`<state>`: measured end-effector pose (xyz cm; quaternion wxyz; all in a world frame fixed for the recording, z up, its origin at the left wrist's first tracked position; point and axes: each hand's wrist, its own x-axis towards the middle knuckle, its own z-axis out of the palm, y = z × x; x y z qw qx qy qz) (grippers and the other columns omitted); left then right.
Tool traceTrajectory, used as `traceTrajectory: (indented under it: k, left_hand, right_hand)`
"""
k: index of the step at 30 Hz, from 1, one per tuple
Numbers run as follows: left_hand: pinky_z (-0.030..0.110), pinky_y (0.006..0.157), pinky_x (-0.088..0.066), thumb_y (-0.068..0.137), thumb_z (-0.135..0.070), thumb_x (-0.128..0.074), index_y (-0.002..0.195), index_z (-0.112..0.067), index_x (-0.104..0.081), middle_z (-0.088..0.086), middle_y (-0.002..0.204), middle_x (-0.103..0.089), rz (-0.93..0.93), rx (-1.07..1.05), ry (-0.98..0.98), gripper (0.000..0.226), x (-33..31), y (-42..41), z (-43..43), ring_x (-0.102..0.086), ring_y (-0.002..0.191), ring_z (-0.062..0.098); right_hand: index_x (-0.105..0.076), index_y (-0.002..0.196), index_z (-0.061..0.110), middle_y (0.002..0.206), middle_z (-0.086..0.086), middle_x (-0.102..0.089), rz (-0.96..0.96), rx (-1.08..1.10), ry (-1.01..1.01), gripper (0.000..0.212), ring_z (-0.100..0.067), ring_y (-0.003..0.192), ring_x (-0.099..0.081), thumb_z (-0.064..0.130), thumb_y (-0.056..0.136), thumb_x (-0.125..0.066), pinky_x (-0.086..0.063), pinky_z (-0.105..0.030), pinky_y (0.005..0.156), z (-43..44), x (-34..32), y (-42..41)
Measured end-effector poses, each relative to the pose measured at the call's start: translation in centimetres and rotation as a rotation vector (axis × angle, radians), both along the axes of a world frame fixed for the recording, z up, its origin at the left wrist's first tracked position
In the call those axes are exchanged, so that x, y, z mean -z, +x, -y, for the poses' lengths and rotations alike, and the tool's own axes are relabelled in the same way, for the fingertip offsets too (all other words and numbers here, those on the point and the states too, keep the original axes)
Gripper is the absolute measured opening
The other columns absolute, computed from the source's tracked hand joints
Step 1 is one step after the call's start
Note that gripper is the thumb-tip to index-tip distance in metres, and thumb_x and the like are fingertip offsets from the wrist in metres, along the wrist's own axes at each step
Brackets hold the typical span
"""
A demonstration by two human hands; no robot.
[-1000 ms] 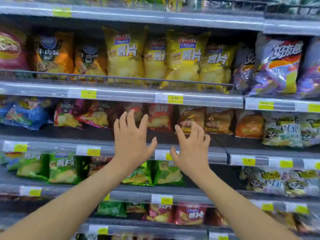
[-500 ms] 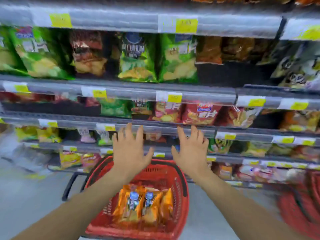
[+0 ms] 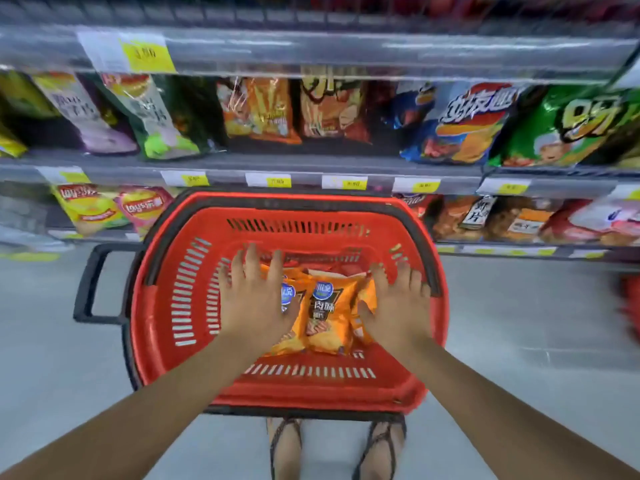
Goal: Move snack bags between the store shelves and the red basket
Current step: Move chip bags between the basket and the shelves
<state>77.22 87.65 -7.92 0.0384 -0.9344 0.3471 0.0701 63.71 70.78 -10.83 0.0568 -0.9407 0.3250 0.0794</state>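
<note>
The person stands in front of the shelves [image 3: 311,168] and bends over the red basket [image 3: 166,306], which sits on the floor [image 3: 52,358] close to their sandalled feet [image 3: 284,448]. At the bottom of the basket lie some orange snack bags [image 3: 325,313], flat and partly one over the other. I count at least two, and perhaps there are more under them. The left hand [image 3: 256,303] is spread with straight fingers above the left bag and hides a part of it. The right hand [image 3: 398,306] is spread in the same way at the right edge of the pile. Neither hand grips anything. Whether the palms touch the bags I cannot tell.

I think these bags are very light and puffed with air, with a smooth shiny skin that slides easily between fingers. What is inside probably breaks easily, so a hard squeeze in the middle would be a bad idea. The better place to take hold is, in my opinion, the flat sealed edge at the top, or the two sides with a gentle pinch. Because the bags overlap, one may drag its neighbour. The shelves behind are full of other bags, with yellow price labels [image 3: 278,181] on the front rail.
</note>
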Motion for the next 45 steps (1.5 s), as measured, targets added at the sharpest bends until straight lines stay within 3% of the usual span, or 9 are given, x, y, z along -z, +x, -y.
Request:
traceTrajectory:
  k: [7, 11, 18, 20, 23, 28, 37, 41, 45]
  left_hand:
    - [0.061, 0.093, -0.04, 0.067, -0.061, -0.069, 0.14, -0.014, -0.045, 0.031, 0.141, -0.039, -0.075, 0.082, 0.075, 0.091, 11.1, 1.0, -3.1, -0.044, 0.123, 0.05]
    - [0.064, 0.097, -0.034, 0.06, -0.079, -0.062, 0.15, -0.022, -0.031, 0.03, 0.148, -0.03, -0.147, 0.128, 0.138, 0.111, 16.6, 2.0, -4.2, -0.034, 0.131, 0.051]
    - [0.065, 0.113, -0.01, 0.06, -0.088, -0.053, 0.139, -0.04, 0.037, 0.017, 0.153, 0.031, -0.41, 0.149, 0.196, 0.129, 22.2, 3.7, -4.6, 0.021, 0.141, 0.046]
    - [0.064, 0.112, -0.014, 0.062, -0.084, -0.057, 0.144, -0.039, 0.029, 0.014, 0.156, 0.019, -0.452, 0.147, 0.204, 0.127, 22.7, 4.2, -4.5, 0.021, 0.141, 0.045]
    - [0.061, 0.11, -0.022, 0.065, -0.078, -0.062, 0.151, -0.033, -0.004, 0.012, 0.147, -0.018, -0.371, 0.212, 0.189, 0.113, 22.8, 4.6, -4.2, -0.003, 0.143, 0.039]
    - [0.065, 0.089, -0.046, 0.047, -0.068, -0.082, 0.131, -0.021, -0.05, 0.013, 0.117, -0.055, -0.283, 0.282, 0.111, 0.101, 20.2, 4.2, -4.7, -0.049, 0.119, 0.035]
    - [0.052, 0.069, -0.058, 0.047, -0.064, -0.084, 0.127, -0.016, -0.051, 0.019, 0.109, -0.054, -0.171, 0.246, -0.042, 0.099, 6.2, 7.2, -5.3, -0.051, 0.12, 0.042]
    - [0.047, 0.062, -0.057, 0.047, -0.064, -0.084, 0.125, -0.015, -0.056, 0.015, 0.103, -0.056, -0.064, 0.267, -0.113, 0.097, -3.8, 8.9, -3.8, -0.053, 0.118, 0.04]
    - [0.043, 0.056, -0.057, 0.048, -0.068, -0.081, 0.127, -0.018, -0.055, 0.018, 0.109, -0.058, 0.058, 0.288, -0.163, 0.097, -14.9, 10.4, -2.7, -0.055, 0.115, 0.038]
  right_hand:
    - [-0.048, 0.132, 0.017, 0.119, -0.028, -0.052, -0.107, 0.007, 0.149, 0.086, -0.044, 0.102, -0.053, 0.057, 0.061, -0.076, -0.048, -0.05, 0.081, -3.6, 11.4, 0.8]
    - [-0.013, 0.15, 0.029, 0.143, -0.026, -0.031, -0.188, 0.038, 0.248, 0.097, -0.042, 0.13, -0.032, 0.067, 0.074, -0.061, -0.035, -0.047, 0.102, -4.6, 16.2, 2.1]
    - [0.018, 0.146, 0.042, 0.154, -0.027, 0.0, -0.295, 0.195, 0.437, 0.127, -0.04, 0.144, -0.006, 0.066, 0.064, -0.075, -0.02, -0.047, 0.113, -4.4, 22.0, 4.4]
    - [0.012, 0.148, 0.042, 0.151, -0.028, -0.015, -0.291, 0.239, 0.476, 0.126, -0.041, 0.14, -0.019, 0.061, 0.063, -0.078, -0.027, -0.044, 0.11, -4.4, 23.1, 4.6]
    - [-0.017, 0.145, 0.038, 0.117, -0.018, -0.053, -0.135, 0.308, 0.608, 0.107, -0.034, 0.112, -0.053, 0.038, 0.063, -0.085, -0.049, -0.037, 0.091, -4.8, 23.9, 4.6]
    - [-0.038, 0.135, 0.026, 0.104, -0.005, -0.067, 0.092, 0.355, 0.625, 0.085, -0.023, 0.097, -0.062, 0.018, 0.065, -0.085, -0.054, -0.03, 0.075, -5.6, 21.5, 4.0]
    - [-0.045, 0.127, 0.021, 0.099, -0.008, -0.066, 0.25, 0.317, 0.569, 0.078, -0.025, 0.092, -0.061, 0.011, 0.062, -0.085, -0.047, -0.025, 0.066, -1.9, 7.6, 5.0]
    - [-0.038, 0.127, 0.036, 0.103, -0.009, -0.063, 0.321, 0.266, 0.542, 0.086, -0.025, 0.091, -0.062, 0.016, 0.059, -0.087, -0.053, -0.029, 0.076, 0.1, -2.2, 7.1]
    - [-0.039, 0.131, 0.032, 0.103, -0.008, -0.058, 0.373, 0.178, 0.464, 0.084, -0.022, 0.089, -0.056, 0.02, 0.063, -0.087, -0.047, -0.028, 0.07, 1.7, -14.0, 8.8]
